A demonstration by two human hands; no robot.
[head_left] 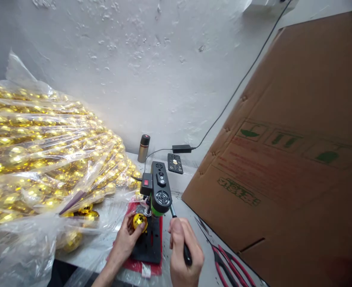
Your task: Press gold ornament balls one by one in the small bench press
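Note:
My left hand [128,235] holds a gold mirrored ball [139,222] between thumb and fingers, over the black base plate [146,247] of a small bench drill press [160,189]. The ball sits low, just left of the machine's head. My right hand [186,249] is wrapped round the black handle of the press lever [187,254], whose metal rod runs up to the head. Under the base lies a red sheet [130,263]. The drill tip is hidden behind the head and the ball.
A large clear bag of gold balls [50,159] fills the left side. At the back stand a bottle [144,148], a power adapter [181,149] with a cable, and a dark phone-like slab [175,163]. Scissors [229,263] lie right, beside a tall cardboard box [283,159].

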